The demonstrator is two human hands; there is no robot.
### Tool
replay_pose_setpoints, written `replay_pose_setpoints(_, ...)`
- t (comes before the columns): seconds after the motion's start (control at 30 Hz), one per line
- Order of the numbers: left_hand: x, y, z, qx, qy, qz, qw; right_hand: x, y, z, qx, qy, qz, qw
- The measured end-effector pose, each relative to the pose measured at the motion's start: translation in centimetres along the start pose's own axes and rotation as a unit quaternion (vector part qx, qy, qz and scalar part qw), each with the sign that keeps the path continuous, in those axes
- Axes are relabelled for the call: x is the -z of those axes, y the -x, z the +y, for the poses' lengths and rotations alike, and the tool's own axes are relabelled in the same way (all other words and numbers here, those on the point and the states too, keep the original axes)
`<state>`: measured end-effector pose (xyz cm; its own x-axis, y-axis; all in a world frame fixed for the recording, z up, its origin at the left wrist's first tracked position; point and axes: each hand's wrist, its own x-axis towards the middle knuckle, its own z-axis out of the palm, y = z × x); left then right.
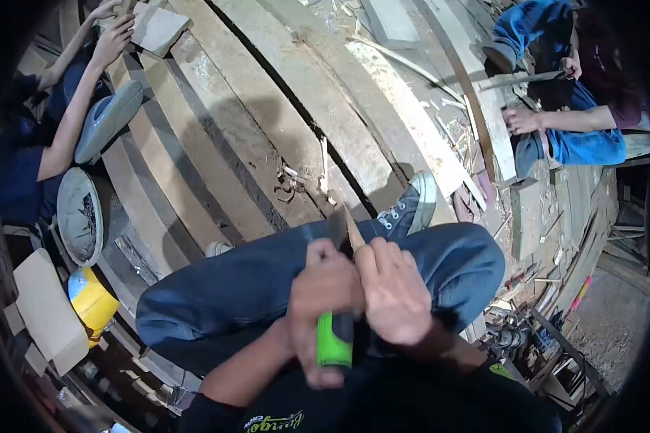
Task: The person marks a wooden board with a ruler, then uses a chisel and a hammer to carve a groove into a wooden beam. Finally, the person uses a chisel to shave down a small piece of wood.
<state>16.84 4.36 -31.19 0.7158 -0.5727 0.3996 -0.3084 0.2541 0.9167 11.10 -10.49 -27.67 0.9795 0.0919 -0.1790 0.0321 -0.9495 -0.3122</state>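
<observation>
Over the bent knee (458, 256), left hand (323, 285) fisted round green-handled knife (334, 340); right hand (397, 292) clamps wood sliver (354, 232): light, stiff, probably brittle-tipped, best gripped low.

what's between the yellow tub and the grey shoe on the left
A round grey bowl, seen in the head view, sits between the yellow tub and the grey shoe.

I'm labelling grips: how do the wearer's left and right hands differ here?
The left hand wraps a green-handled tool; the right hand grips a thin wooden piece. The tool's handle sticks out below the left hand, toward the body, while the wooden piece pokes out above the right hand. Both are closed, pressed together over the jeans.
</observation>
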Motion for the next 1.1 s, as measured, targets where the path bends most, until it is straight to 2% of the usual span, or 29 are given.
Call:
replay_pose_setpoints(0.03,0.2,-0.1,0.9,0.002,0.025,-0.027,0.999,0.0,-0.2,0.1,-0.001,0.001,0.002,1.000)
replay_pose_setpoints(0.13,0.4,0.0,-1.8,0.036,0.024,0.044,0.998,-0.2,-0.1,0.0,-0.009,-0.019,0.002,1.000)
replay_pose_setpoints(0.23,-0.2,0.1,-1.5,0.041,0.013,0.043,0.998,-0.1,-0.1,-0.2,-0.011,-0.007,0.014,1.000)
replay_pose_setpoints(0.27,-0.1,0.3,-0.8,0.009,-0.017,0.010,1.000,-0.3,0.0,-0.1,-0.007,0.001,0.015,1.000)
replay_pose_setpoints(0.3,0.1,0.0,1.1,0.053,-0.008,-0.018,0.998,-0.3,-0.1,0.1,-0.008,0.001,0.016,1.000)
replay_pose_setpoints(0.37,-0.1,1.2,-3.1,0.033,0.002,0.037,0.999,-0.2,0.1,-0.2,-0.009,0.015,-0.005,1.000)
replay_pose_setpoints(0.47,-0.4,-0.3,-2.6,0.092,0.012,0.075,0.993,-0.3,-0.1,-0.3,-0.016,-0.010,0.004,1.000)
replay_pose_setpoints(0.5,-0.3,-0.3,-1.8,0.089,0.012,0.076,0.993,-0.3,-0.2,0.0,-0.021,-0.012,0.008,1.000)
replay_pose_setpoints(0.57,-0.1,0.1,-0.4,0.033,0.029,0.000,0.999,-0.2,-0.3,-0.1,-0.025,0.016,0.011,1.000)
replay_pose_setpoints(0.6,-0.3,0.8,-1.9,0.004,-0.018,0.003,1.000,-0.2,-0.2,-0.1,-0.020,0.008,0.014,1.000)
replay_pose_setpoints(0.63,-0.6,1.3,-3.8,0.061,-0.010,0.050,0.997,-0.2,0.0,-0.2,-0.015,0.000,0.016,1.000)
replay_pose_setpoints(0.7,-0.5,0.3,-5.0,0.121,0.006,0.110,0.987,-0.3,-0.3,-0.1,-0.001,0.004,0.031,1.000)
replay_pose_setpoints(0.73,-0.4,0.4,-4.5,0.118,0.005,0.112,0.987,-0.3,-0.2,-0.1,-0.005,-0.001,0.028,1.000)
replay_pose_setpoints(0.8,-0.1,0.4,-2.8,0.130,-0.012,0.052,0.990,-0.4,-0.1,0.0,-0.003,0.009,0.026,1.000)
replay_pose_setpoints(0.83,0.0,0.2,-2.0,0.065,-0.017,0.018,0.998,-0.4,-0.2,0.3,-0.003,0.009,0.027,1.000)
replay_pose_setpoints(0.9,0.0,0.4,-3.2,0.033,-0.030,0.025,0.999,-0.3,-0.1,0.2,0.002,-0.006,0.024,1.000)
replay_pose_setpoints(0.97,-0.2,0.1,-4.6,0.123,-0.002,0.147,0.981,0.1,-0.2,0.1,-0.003,-0.017,0.008,1.000)
replay_pose_setpoints(1.0,0.2,-0.2,-4.3,0.151,0.004,0.148,0.977,0.2,-0.2,0.1,-0.007,-0.026,0.005,1.000)
replay_pose_setpoints(1.1,0.6,0.0,-2.2,0.111,0.036,0.137,0.984,0.2,-0.2,0.2,-0.021,-0.056,0.003,0.998)
